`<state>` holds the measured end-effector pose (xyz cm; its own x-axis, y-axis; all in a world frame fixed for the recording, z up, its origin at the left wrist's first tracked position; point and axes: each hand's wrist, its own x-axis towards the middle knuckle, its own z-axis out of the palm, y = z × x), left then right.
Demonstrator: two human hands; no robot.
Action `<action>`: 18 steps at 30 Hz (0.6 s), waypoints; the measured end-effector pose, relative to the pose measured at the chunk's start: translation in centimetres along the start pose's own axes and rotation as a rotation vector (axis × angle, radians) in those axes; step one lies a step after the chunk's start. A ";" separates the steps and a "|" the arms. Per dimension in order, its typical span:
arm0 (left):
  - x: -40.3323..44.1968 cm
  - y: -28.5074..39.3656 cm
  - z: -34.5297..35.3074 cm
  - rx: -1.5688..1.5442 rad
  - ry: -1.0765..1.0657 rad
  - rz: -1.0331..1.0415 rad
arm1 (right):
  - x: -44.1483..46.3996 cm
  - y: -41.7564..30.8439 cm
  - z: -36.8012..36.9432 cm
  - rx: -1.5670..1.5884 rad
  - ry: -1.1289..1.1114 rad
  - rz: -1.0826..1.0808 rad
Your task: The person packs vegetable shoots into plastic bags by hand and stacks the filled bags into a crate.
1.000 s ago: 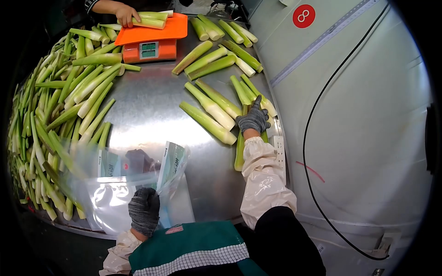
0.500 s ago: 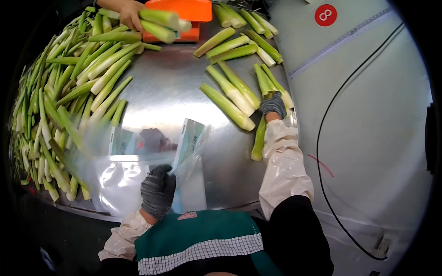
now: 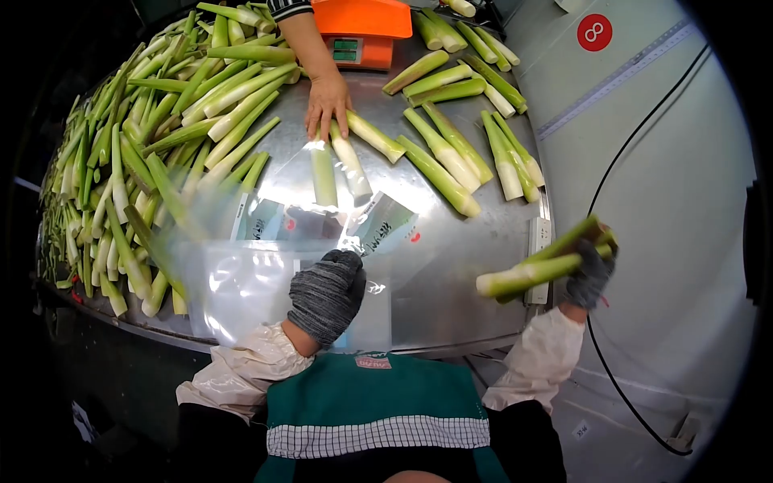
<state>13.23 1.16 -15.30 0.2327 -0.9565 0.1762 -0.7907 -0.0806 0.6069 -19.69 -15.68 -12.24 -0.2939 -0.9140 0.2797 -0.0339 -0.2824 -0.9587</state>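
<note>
My left hand, in a grey knit glove, is closed on the edge of a clear printed plastic bag spread over the near part of the metal table. Out past the table's right side, my right hand, gloved alike, grips a small bunch of water bamboo shoots. Their pale cut ends point left; the far ends are partly hidden by the fingers. Another person's bare hand rests on a few shoots beyond the bag.
A large heap of shoots covers the table's left side. At the back stands an orange scale. Small groups of shoots lie along the right. A white power strip sits at the right edge, and a black cable hangs beyond.
My right hand has lifted shoots off the table and brought them nearer and rightward. The other person's hand has set shoots down mid-table. My left hand has shifted with the bag's edge.
</note>
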 end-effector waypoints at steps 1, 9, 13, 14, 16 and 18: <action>-0.2 0.4 -0.1 0.024 -0.047 0.001 | -1.3 -2.7 -0.9 0.075 -0.013 -0.005; -0.2 3.2 2.1 0.036 -0.283 0.101 | -9.4 -5.7 -0.5 0.871 -0.195 0.421; -1.5 4.3 2.5 0.034 -0.251 0.157 | -11.0 -1.2 -0.1 0.806 -0.166 0.644; -1.7 4.4 2.4 0.034 -0.247 0.162 | -11.2 0.2 -0.3 0.728 -0.073 0.645; -1.9 4.5 2.1 0.018 -0.263 0.178 | -11.1 3.2 -1.3 0.724 -0.072 0.677; -2.6 4.3 2.3 -0.013 -0.234 0.196 | -11.5 2.7 -0.8 0.720 -0.070 0.717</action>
<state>7.93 2.63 -14.95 -0.0614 -0.9922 0.1088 -0.8001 0.1141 0.5889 -17.15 -5.76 -18.09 0.0384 -0.9453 -0.3240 0.7181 0.2516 -0.6488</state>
